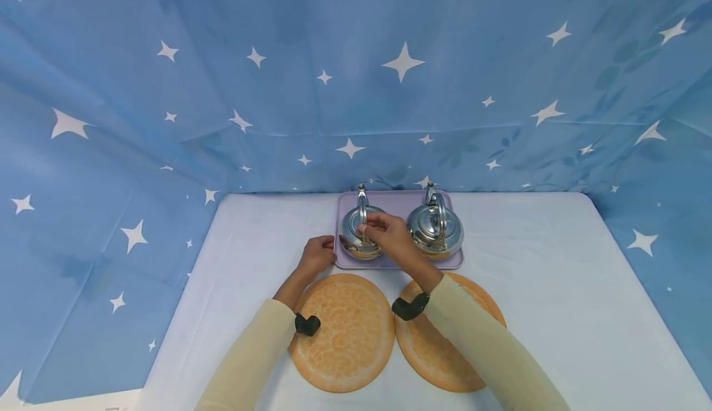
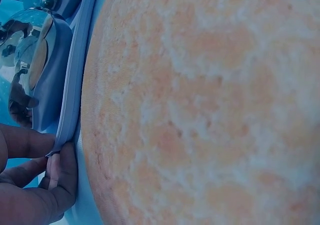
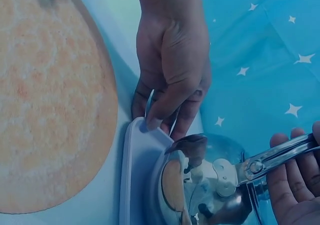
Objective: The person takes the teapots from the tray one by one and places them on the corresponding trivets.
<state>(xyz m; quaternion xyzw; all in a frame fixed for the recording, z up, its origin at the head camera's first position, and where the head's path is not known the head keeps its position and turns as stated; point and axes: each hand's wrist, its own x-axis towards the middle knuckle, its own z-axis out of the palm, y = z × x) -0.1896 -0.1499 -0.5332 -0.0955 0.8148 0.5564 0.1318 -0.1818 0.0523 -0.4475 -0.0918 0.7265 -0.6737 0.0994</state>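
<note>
"Where is the left kettle (image 1: pixel 352 224)?"

"It sits on the left half of a pale purple tray (image 1: pixel 396 199), its shiny metal body just inside the rim."

"And the right hand (image 1: pixel 392 238)?"

"It is at that kettle's handle (image 1: pixel 363 204). The fingers bend round the metal bar, with the thumb on the side nearer the person. In the right wrist view the bar crosses in front of the fingers. How firmly they hold it, I cannot tell."

"What does the left hand (image 1: pixel 319 252) do?"

"It pinches the tray at its near left corner, the rim clamped between thumb and fingers. Both wrist views show that grip."

"Anything else on the tray?"

"The right kettle (image 1: pixel 431 228), also polished metal, upright on the right half, with its own handle raised over the lid. The right hand and wrist pass in front of its left side."

"And nearer the person?"

"Two round mats, printed in a golden, bread-like pattern. The left mat (image 1: pixel 342 334) shows almost whole, while the right mat (image 1: pixel 423 349) is partly hidden under a cream sleeve (image 1: pixel 489 343). They lie side by side, just short of the tray's near edge."

"What carries it all?"

"A white worktop (image 1: pixel 556 275). Behind it and along its sides hangs a blue backdrop (image 1: pixel 361 28) with white four-pointed stars."
</note>
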